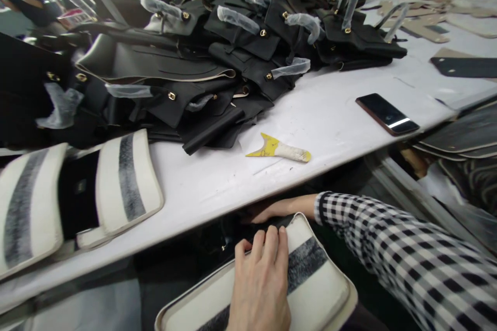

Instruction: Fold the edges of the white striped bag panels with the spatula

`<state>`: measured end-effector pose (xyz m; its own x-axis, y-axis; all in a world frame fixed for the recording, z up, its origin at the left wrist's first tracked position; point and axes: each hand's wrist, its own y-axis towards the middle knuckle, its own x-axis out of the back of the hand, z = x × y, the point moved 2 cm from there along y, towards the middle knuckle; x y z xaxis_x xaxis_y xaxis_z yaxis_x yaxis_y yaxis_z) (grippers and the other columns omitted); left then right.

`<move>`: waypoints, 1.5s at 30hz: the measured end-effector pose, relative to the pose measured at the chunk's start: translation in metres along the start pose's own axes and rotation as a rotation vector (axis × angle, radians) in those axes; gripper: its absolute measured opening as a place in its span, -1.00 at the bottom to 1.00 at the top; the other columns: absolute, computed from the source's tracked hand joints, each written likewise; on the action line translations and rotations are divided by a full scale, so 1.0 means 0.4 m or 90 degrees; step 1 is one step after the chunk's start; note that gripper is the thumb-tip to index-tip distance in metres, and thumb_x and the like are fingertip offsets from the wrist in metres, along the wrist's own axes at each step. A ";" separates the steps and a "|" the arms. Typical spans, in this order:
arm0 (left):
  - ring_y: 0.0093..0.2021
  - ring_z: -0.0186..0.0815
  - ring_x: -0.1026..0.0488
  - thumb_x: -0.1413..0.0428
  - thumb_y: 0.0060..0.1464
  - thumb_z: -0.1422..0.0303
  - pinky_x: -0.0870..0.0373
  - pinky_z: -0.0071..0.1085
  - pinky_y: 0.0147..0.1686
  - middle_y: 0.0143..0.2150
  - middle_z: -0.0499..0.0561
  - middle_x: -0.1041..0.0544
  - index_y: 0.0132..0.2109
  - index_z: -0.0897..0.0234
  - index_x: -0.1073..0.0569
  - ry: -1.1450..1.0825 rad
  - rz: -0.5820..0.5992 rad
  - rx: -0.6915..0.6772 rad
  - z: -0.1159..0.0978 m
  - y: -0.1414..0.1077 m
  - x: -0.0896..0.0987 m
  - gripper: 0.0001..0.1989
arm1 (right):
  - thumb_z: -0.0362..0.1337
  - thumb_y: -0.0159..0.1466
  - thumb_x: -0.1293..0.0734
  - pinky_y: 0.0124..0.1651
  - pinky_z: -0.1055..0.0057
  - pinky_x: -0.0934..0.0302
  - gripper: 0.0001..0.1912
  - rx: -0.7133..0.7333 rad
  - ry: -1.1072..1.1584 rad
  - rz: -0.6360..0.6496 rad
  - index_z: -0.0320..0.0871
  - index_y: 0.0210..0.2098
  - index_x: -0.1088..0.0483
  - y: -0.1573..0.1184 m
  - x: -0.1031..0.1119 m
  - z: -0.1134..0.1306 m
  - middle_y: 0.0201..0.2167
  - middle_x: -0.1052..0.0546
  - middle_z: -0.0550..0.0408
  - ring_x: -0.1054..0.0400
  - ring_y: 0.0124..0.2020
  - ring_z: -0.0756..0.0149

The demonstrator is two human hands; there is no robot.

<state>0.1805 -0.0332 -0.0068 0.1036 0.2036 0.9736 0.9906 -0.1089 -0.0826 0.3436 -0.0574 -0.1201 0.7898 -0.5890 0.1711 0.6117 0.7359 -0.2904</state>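
Note:
A cream panel with a dark smeared stripe (322, 289) lies tilted below the table edge, low in the view. My left hand (260, 279) rests on it, its fingers close together and bent over the panel's upper edge. Behind that edge, my right hand (266, 211) reaches in from the right below the tabletop; its fingers are hidden in shadow, so what they touch cannot be made out. Dark material lies in the shadow by the panel.
On the white table (202, 181) lie a yellow forked tool (277, 148), a phone (388, 114) and a heap of black bag pieces (155, 57) with plastic-wrapped handles. Striped cream panels (128, 181) sit at the left. Dark sheets (466, 129) are stacked at the right.

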 end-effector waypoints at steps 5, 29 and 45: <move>0.10 -0.02 -0.22 0.06 -0.09 0.56 -0.21 0.01 -0.06 0.20 0.17 -0.32 0.26 0.31 -0.22 -0.050 0.009 0.046 -0.008 -0.002 0.019 -0.31 | 0.03 0.14 -0.42 -0.40 0.51 -0.33 -0.61 -0.095 -0.030 0.386 -0.19 -0.56 -0.52 -0.024 0.027 0.065 -0.59 -0.51 0.15 -0.39 -0.53 0.39; -0.23 -0.22 -0.43 -0.04 -0.12 0.45 -0.26 -0.34 -0.28 -0.29 -0.04 -0.50 -0.36 0.17 -0.42 -0.274 -0.033 0.297 0.161 -0.078 0.075 -0.87 | -0.15 0.47 0.06 -0.06 0.30 -0.28 -0.46 0.084 -0.582 0.542 -0.26 -0.09 -0.49 -0.079 -0.056 0.187 -0.11 -0.54 -0.08 -0.43 -0.14 0.12; -0.25 -0.24 -0.43 -0.04 -0.15 0.43 -0.17 -0.35 -0.36 -0.32 -0.09 -0.51 -0.40 0.11 -0.48 -0.337 -0.087 0.364 0.231 -0.190 0.060 -0.84 | -0.28 0.45 0.05 -0.06 0.23 -0.25 -0.56 0.255 -0.711 0.525 -0.16 0.06 -0.39 -0.126 -0.128 0.215 -0.01 -0.52 -0.08 -0.44 -0.08 0.04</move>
<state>0.1158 0.0700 0.0033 -0.1362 0.6301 0.7644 0.8750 0.4383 -0.2055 0.2763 -0.0357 -0.0334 0.4244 0.4675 0.7755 -0.2041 0.8838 -0.4211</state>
